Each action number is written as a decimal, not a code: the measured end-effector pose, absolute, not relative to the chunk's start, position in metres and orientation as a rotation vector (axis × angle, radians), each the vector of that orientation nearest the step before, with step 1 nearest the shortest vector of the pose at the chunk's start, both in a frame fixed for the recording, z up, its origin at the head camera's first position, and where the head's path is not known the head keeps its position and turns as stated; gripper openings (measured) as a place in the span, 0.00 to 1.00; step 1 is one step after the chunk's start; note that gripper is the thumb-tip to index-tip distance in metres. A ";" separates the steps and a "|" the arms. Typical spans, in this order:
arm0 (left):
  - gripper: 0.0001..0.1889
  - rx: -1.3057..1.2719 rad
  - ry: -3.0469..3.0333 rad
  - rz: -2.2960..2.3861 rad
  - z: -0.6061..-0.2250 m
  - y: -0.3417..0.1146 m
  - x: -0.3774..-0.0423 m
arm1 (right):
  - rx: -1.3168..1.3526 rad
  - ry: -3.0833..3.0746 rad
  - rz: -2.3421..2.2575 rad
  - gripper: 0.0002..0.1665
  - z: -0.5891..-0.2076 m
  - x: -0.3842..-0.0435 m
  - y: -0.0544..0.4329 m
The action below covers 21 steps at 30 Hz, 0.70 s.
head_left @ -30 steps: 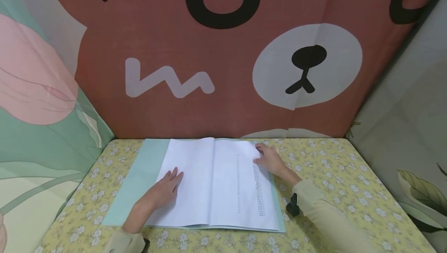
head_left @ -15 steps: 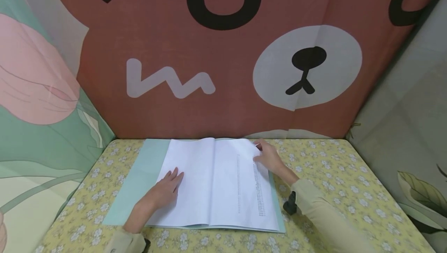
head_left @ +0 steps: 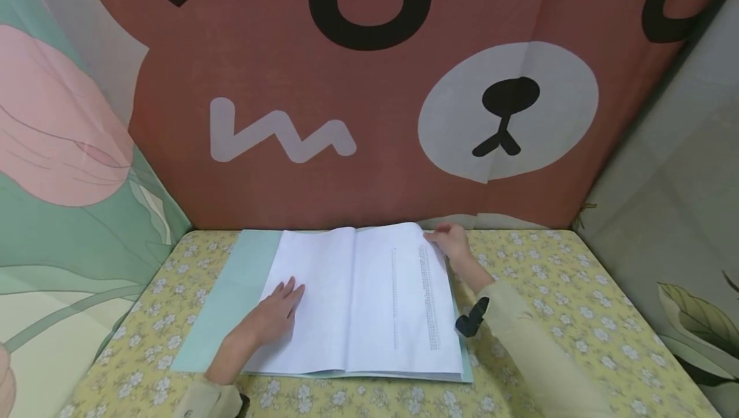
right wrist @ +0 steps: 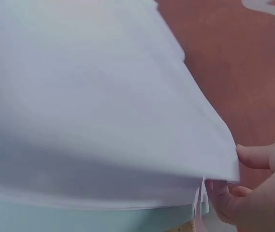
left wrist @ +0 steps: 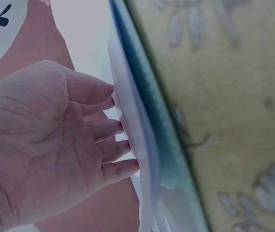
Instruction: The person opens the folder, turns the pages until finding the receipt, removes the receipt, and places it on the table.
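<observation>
An open booklet with white pages lies on the table over its pale green cover. Flat on the left page rests my left hand, fingers spread; the left wrist view shows its fingertips touching the paper. My right hand pinches the top right corner of the right page between thumb and fingers, and that leaf bows upward off those below. Columns of small print run down the right page, too small to read.
A yellow flowered cloth covers the table. Behind it hangs a reddish-brown fabric wall with a bear face, and more printed fabric hangs at the sides. A black strap piece sits at the right wrist.
My right hand has shifted slightly up and right, lifting the right page's corner, so its top edge now stands higher. The left hand has stayed in place.
</observation>
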State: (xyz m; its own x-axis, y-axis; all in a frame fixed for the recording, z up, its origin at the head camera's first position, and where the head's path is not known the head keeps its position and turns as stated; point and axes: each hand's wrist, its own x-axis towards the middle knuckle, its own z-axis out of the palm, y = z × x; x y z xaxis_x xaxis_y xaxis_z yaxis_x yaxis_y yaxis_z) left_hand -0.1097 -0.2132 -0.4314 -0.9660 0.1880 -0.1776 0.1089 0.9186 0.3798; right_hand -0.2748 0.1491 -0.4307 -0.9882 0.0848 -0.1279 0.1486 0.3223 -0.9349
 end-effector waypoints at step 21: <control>0.26 0.185 2.860 0.546 -0.431 -0.214 -0.110 | 0.219 2.431 -1.762 0.27 -0.422 -0.278 0.154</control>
State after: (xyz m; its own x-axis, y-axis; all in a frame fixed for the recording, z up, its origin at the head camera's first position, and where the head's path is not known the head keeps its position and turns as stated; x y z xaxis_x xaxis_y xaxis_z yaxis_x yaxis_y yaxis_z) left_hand -0.1104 -0.2137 -0.4315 -0.9670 0.1642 -0.1949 0.0809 0.9229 0.3764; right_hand -0.2777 0.1541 -0.4225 -0.9809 0.0406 -0.1901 0.1933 0.3072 -0.9318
